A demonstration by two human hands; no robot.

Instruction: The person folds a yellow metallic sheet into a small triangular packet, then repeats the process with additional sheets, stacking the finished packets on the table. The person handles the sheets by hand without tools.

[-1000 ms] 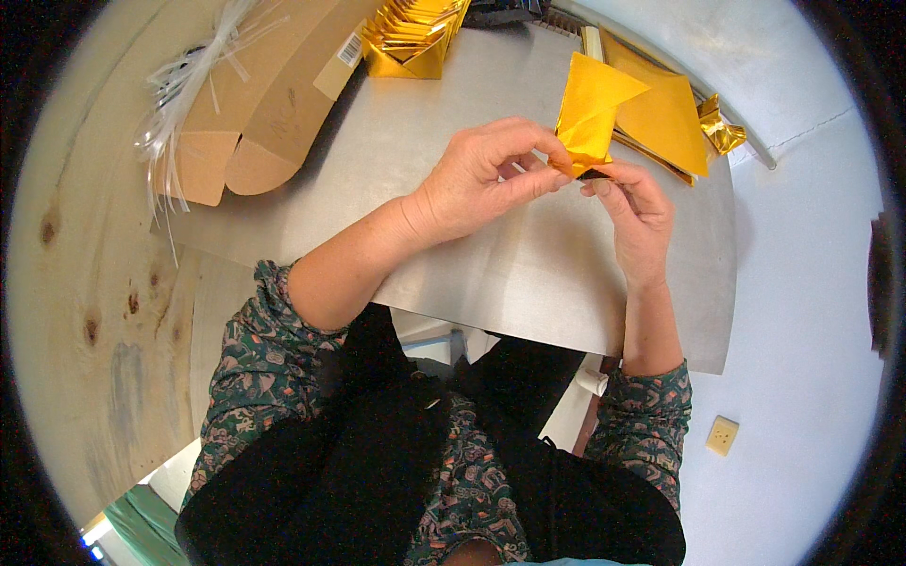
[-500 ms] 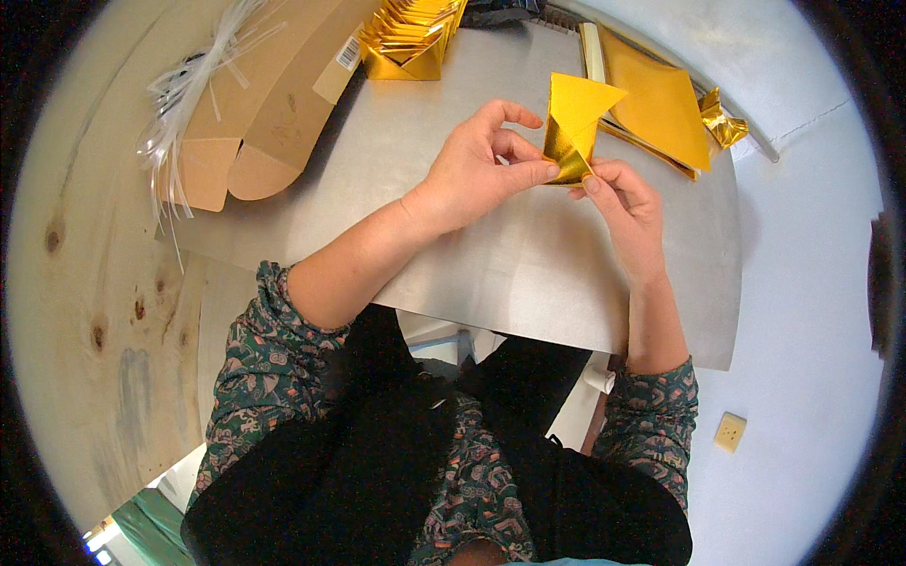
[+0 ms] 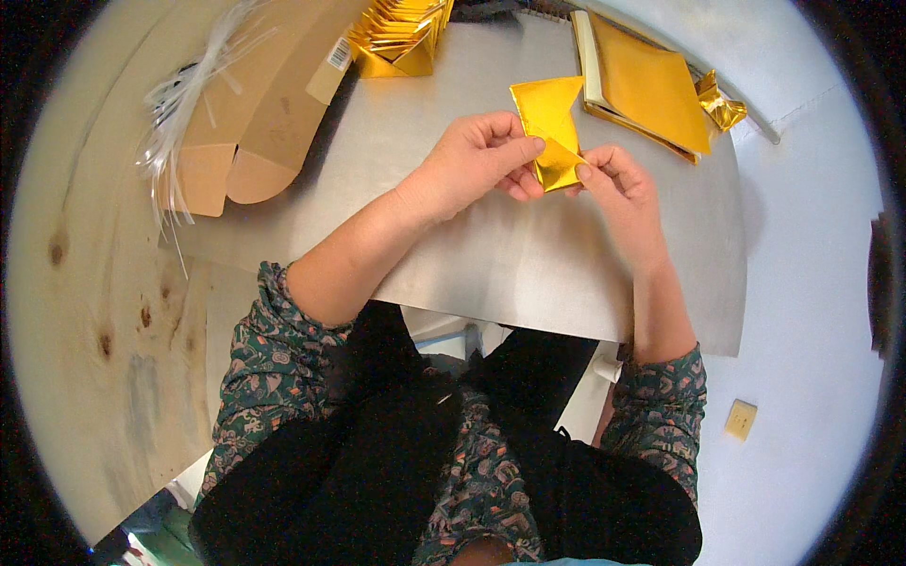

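Both hands hold one sheet of gold foil paper (image 3: 550, 118), partly folded, above the metal tabletop. My left hand (image 3: 477, 160) is closed on its left edge, the thumb lying on the front and the fingers behind. At the lower right corner, my right hand (image 3: 618, 193) pinches the paper between thumb and fingers. The upper part of the paper flares into an upright flap, and its lower part is folded over into a narrower pocket. Behind it to the right lies a stack of gold foil sheets (image 3: 651, 80).
Folded gold foil pieces (image 3: 401, 42) stand packed in a row at the back left. Beside them is an open cardboard box (image 3: 274, 104) with clear plastic strips (image 3: 179, 123) over its left side. Crumpled gold foil (image 3: 720, 102) lies by the right edge of the metal table (image 3: 453, 274).
The upper flap of the gold paper has swung left, and the fold at its bottom now lies flatter. My left thumb has moved up and left along its edge.
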